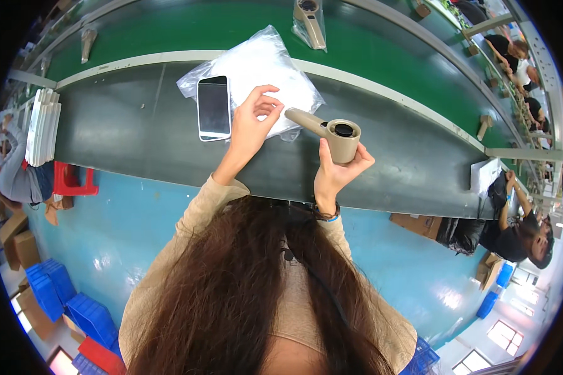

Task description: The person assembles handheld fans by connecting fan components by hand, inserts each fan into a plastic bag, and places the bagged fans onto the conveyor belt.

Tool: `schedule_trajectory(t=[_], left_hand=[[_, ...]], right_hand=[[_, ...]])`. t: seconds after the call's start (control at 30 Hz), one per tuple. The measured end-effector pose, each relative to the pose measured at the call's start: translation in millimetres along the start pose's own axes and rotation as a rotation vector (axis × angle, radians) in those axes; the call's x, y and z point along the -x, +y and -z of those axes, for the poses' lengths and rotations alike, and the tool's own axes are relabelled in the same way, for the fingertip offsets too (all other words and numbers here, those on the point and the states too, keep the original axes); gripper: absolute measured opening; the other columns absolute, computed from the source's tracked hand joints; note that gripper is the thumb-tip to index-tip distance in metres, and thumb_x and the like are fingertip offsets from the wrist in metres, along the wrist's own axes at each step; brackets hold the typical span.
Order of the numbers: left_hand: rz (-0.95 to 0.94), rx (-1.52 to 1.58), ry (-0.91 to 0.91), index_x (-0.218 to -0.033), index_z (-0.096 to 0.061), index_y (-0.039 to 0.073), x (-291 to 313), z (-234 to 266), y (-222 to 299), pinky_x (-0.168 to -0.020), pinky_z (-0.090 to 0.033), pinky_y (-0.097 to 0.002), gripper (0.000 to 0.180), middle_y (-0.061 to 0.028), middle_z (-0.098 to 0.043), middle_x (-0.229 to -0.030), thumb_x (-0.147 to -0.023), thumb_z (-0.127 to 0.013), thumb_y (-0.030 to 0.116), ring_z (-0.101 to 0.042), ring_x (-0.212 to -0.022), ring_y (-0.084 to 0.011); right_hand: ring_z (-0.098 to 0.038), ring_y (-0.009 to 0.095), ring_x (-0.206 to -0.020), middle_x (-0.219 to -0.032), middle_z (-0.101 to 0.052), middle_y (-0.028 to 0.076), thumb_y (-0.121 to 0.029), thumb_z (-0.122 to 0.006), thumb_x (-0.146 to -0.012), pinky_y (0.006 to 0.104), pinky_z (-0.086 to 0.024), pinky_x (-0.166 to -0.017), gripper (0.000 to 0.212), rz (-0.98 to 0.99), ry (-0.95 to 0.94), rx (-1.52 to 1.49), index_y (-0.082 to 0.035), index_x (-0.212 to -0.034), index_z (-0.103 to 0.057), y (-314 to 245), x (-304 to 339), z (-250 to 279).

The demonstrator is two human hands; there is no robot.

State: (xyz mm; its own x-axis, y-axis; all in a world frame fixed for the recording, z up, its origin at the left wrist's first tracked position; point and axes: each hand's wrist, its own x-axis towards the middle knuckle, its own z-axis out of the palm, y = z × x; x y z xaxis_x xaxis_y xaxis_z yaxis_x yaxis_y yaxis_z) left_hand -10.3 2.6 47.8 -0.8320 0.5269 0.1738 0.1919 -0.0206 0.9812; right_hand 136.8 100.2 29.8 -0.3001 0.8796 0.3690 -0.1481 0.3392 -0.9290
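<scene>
A beige handheld fan [344, 147], shaped like a small hair dryer with a round head and a dark centre, is held over the bench's near side. My right hand [338, 175] cups the head from below, thumb on one side and fingers on the other. The handle points up and left toward my left hand [255, 122]. That hand hovers over a clear plastic bag pile [269, 65], its fingers loosely curled and a gap showing between fingertips and thumb. I see nothing held in it. Beside it lies a white-framed phone [214, 109] with a dark screen.
Beyond the dark bench [125, 125] runs a green conveyor [175, 31], carrying a bagged fan [311, 25] and another wrapped item [88, 45]. White stacked panels [42, 128] stand at the left end. A co-worker [525, 234] is at the right. A red stool [75, 181] sits left.
</scene>
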Motion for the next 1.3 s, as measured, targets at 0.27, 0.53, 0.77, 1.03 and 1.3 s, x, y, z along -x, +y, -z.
schedule_trajectory(t=[0.27, 0.53, 0.77, 1.03, 1.3], left_hand=[[0.224, 0.459, -0.204, -0.122, -0.053, 0.003, 3.9, -8.8, 17.9, -0.081, -0.05, -0.0246, 0.037, -0.0059, -0.066, -0.096, -0.088, -0.065, 0.001, -0.063, -0.089, -0.0111], [0.092, 0.444, -0.104, -0.123, -0.053, 0.001, -12.9, 14.8, 57.1, -0.085, -0.049, -0.0247, 0.036, -0.0058, -0.064, -0.096, -0.088, -0.063, 0.0, -0.061, -0.091, -0.0106], [-0.202, 0.008, -0.025, -0.114, -0.057, 0.002, -26.4, 27.3, 75.3, -0.077, -0.05, -0.0254, 0.026, -0.0056, -0.065, -0.088, -0.088, -0.062, 0.0, -0.062, -0.082, -0.0114], [-0.296, -0.485, 0.109, -0.103, -0.056, 0.002, -46.8, 35.7, 49.9, -0.069, -0.048, -0.0318, 0.012, -0.0114, -0.062, -0.086, -0.091, -0.057, 0.001, -0.06, -0.074, -0.0194], [-0.18, -0.559, 0.225, -0.108, -0.055, 0.005, -71.6, 55.9, 19.3, -0.071, -0.05, -0.0341, 0.017, -0.0119, -0.064, -0.089, -0.091, -0.058, 0.005, -0.064, -0.078, -0.0231]], right_hand=[[-0.047, 0.022, -0.108, -0.116, -0.045, 0.012, 0.002, -0.084, -0.067, 0.0349, -0.039, -0.094, 0.072, 0.187, -0.088, -0.034, -0.007, -0.119, -0.034, 1.5, 9.0, -37.9], [-0.06, 0.028, -0.082, -0.103, -0.051, 0.012, -0.007, -0.086, -0.064, 0.0365, -0.052, -0.07, 0.065, 0.432, -0.428, 0.391, -0.01, -0.121, -0.057, -39.4, -24.2, -45.1], [-0.062, 0.031, -0.078, -0.094, -0.05, 0.013, -0.015, -0.084, -0.063, 0.04, -0.052, -0.06, 0.062, 0.544, -0.73, 0.566, -0.011, -0.119, -0.057, -64.4, -60.2, -68.1], [-0.065, 0.033, -0.069, -0.081, -0.064, 0.011, -0.06, -0.056, -0.083, 0.0397, -0.051, -0.057, 0.057, 0.778, -1.123, 0.839, -0.009, -0.108, -0.062, -61.8, -136.7, -91.2], [-0.066, 0.028, -0.079, -0.08, -0.067, 0.012, -0.042, -0.06, -0.09, 0.0366, -0.051, -0.067, 0.038, 0.854, -1.606, 0.546, -0.007, -0.083, -0.072, -43.3, -187.0, -138.7]])
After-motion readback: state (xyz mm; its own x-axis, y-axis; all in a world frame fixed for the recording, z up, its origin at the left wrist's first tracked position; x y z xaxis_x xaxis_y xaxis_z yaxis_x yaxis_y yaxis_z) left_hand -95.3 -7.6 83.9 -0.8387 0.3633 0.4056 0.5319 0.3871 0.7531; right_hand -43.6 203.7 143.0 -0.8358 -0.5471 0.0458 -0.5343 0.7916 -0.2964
